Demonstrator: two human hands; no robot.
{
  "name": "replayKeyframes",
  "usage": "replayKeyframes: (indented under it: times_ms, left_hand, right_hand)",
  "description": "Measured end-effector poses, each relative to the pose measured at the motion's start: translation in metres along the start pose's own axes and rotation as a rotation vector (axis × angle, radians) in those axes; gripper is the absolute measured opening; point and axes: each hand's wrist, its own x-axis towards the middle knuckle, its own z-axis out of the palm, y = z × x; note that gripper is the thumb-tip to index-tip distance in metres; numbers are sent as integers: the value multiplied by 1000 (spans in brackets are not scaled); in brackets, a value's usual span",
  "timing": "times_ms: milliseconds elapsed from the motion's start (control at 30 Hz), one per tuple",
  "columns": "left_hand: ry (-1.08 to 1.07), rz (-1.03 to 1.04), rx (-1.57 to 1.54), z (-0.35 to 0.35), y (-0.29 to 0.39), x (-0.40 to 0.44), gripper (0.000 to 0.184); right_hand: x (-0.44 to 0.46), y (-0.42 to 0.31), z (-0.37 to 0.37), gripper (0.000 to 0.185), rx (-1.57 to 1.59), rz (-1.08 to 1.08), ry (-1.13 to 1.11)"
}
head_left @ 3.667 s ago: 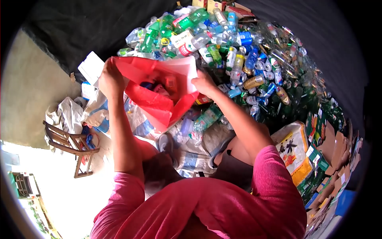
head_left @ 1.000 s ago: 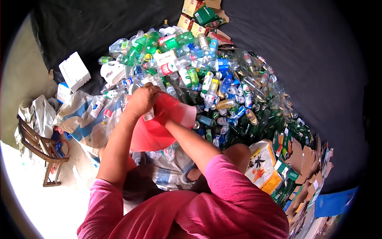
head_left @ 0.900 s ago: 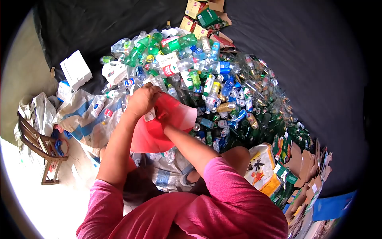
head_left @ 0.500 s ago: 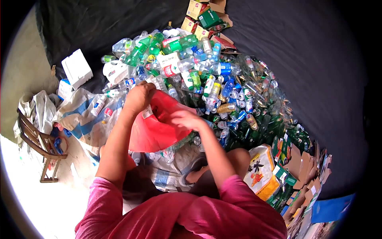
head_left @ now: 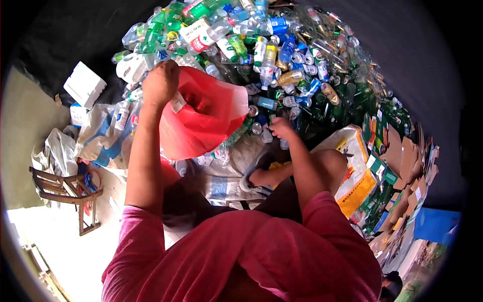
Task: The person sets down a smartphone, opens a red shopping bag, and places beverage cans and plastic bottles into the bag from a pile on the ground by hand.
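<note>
My left hand grips the upper left rim of a red bag and holds it up with its mouth open. Something red and dark shows inside the bag, too unclear to name. To the right of the bag, my right hand is closed beside the pile, near some cans; whatever is between its fingers is too small to make out. A clear bottle lies just below the bag. Beyond both hands rises a heap of plastic bottles and cans, with a gold can on its near slope.
A wooden chair stands at the left, below a white box. Plastic sacks lie between the chair and the bag. On the right are a white and yellow sack, flattened cardboard and a blue sheet.
My right hand has come away from the red bag and moved right to the pile's edge, its fingers now closed. My left hand still holds the bag. The camera view has shifted.
</note>
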Motion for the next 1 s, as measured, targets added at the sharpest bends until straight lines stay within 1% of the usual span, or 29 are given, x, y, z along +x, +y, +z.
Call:
replayKeyframes:
  times_ms: [33,67,100,167,200,300,333,400,433,533,567,600,667,800,867,933,1000]
  left_hand:
    - [-12,-6,3,-1,1,1,21]
    - [-22,-12,7,-3,2,2,21]
    - [-26,-10,10,-5,4,4,21]
    - [-8,-15,27,-5,5,4,21]
    - [-13,-17,36,-6,6,3,21]
    - [-26,12,39,-8,9,2,22]
    - [-39,31,19,-8,8,2,21]
    - [-105,119,-49,-12,6,2,18]
    - [-133,125,-85,-14,7,0,16]
    - [-209,160,-55,-18,12,-3,16]
    - [-239,180,-40,-19,14,-4,15]
    - [-291,163,-45,-22,17,-5,15]
    - [-316,165,-55,-20,13,-6,15]
    - [-282,191,-64,-24,11,-3,16]
    - [-283,175,-66,-23,15,-3,17]
    - [-250,197,-68,-20,13,-6,18]
    - [-234,199,-48,-18,12,-8,19]
  right_hand:
    - [8,10,4,32,-125,-16,-25]
    - [22,24,14,32,-120,-12,-27]
    - [26,24,22,30,-228,-79,30]
    - [24,14,27,33,-311,-20,-70]
    - [43,28,37,33,-307,-21,-80]
    - [74,40,71,63,-564,-271,122]
    - [76,45,83,63,-556,-277,110]
    - [73,51,105,65,-461,-417,330]
    - [73,49,114,65,-452,-426,314]
    - [54,27,115,63,-431,-183,223]
    - [53,23,120,59,-437,-163,276]
    - [53,19,122,59,-433,-162,268]
    - [53,15,117,58,-414,-63,250]
    - [78,33,105,52,-321,-17,299]
    - [86,34,83,45,-266,-46,379]
    - [86,33,57,41,-253,-94,517]
    - [63,-1,11,46,188,52,232]
